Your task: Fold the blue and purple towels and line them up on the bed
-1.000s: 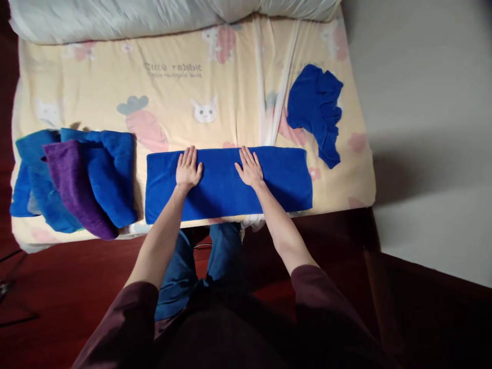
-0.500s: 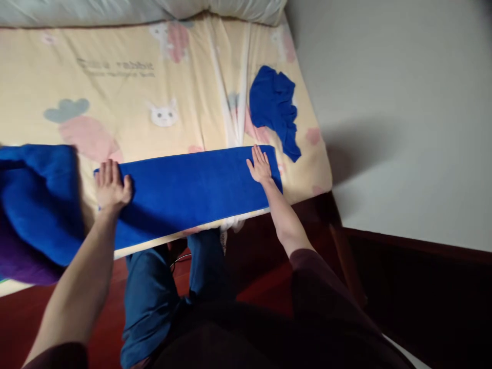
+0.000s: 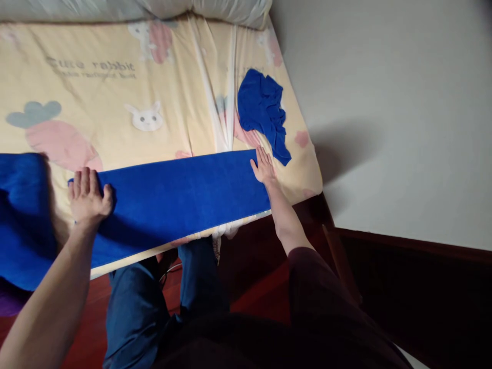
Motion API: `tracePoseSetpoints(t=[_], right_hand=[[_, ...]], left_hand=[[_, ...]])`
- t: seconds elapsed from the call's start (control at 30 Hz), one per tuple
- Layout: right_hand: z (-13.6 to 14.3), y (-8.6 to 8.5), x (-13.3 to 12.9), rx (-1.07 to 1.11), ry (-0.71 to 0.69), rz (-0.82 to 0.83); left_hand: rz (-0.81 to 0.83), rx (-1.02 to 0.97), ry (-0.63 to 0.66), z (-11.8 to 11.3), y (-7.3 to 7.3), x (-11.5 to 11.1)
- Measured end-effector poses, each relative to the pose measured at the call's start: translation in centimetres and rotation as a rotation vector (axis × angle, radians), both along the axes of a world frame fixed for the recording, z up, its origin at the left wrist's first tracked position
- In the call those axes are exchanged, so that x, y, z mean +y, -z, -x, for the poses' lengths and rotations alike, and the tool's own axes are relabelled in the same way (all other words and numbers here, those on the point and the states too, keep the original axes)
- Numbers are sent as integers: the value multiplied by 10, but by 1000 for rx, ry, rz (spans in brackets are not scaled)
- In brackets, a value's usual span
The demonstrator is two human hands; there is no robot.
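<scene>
A long blue cloth, which looks like a towel [image 3: 180,189], lies flat along the near edge of the bed. My left hand [image 3: 89,197] rests palm down on its left end, fingers stretched out and thumb apart. At the opposite end, my right hand [image 3: 264,166] lies flat over the cloth's right edge with its fingers extended. Neither hand grips anything. Just beyond my right hand is a crumpled blue cloth [image 3: 259,105]. To the left of my left hand lies a heap of blue cloth [image 3: 23,205], partly cut off by the frame.
The bed [image 3: 103,118] has a yellow sheet printed with rabbits and carrots. A pale, padded roll of bedding [image 3: 126,10] runs along its far side. A grey wall [image 3: 403,102] stands on the right. Below is a dark red floor [image 3: 253,266]; purple fabric [image 3: 11,297] shows at lower left.
My right hand has slid right to the end of the blue towel. My left hand stays flat on the left end. The whole view has shifted slightly.
</scene>
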State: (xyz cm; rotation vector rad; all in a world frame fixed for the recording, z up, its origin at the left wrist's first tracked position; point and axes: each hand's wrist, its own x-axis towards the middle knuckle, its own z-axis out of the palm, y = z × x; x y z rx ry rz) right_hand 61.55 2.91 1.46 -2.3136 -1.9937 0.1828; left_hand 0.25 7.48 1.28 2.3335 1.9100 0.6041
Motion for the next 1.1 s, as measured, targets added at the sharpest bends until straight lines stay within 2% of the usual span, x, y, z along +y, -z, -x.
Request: tracePoseSetpoints(t=[0.13, 0.23, 0.33, 0.43, 0.53, 0.63, 0.73, 0.83, 0.97, 1.1], right_hand=[[13, -16, 7, 4, 44, 61], [37, -33, -8, -33, 77, 8], [57, -37, -60, -24, 26, -86], [58, -28, -136, 54, 2, -5], [48, -16, -201, 119, 236, 5], [48, -14, -240, 219, 407, -39], [75, -20, -259, 310, 565, -198], [124, -26, -269, 499, 681, -373], [206, -23, -273, 976, 599, -435], [281, -13, -269, 1328, 528, -340]], left_hand=[[97, 24, -56, -2, -11, -8], [135, 14, -46, 0, -19, -42], [159, -23, -39, 6, -21, -109], [203, -67, -65, 16, -16, -195], [238, -108, -131, 27, -8, -268], [378, -187, -204, 36, 1, -312], [577, -231, -271, 42, 8, -332], [611, -228, -248, 45, 12, -338], [583, -193, -222, 47, 14, -339], [572, -164, -228, 46, 13, -340]])
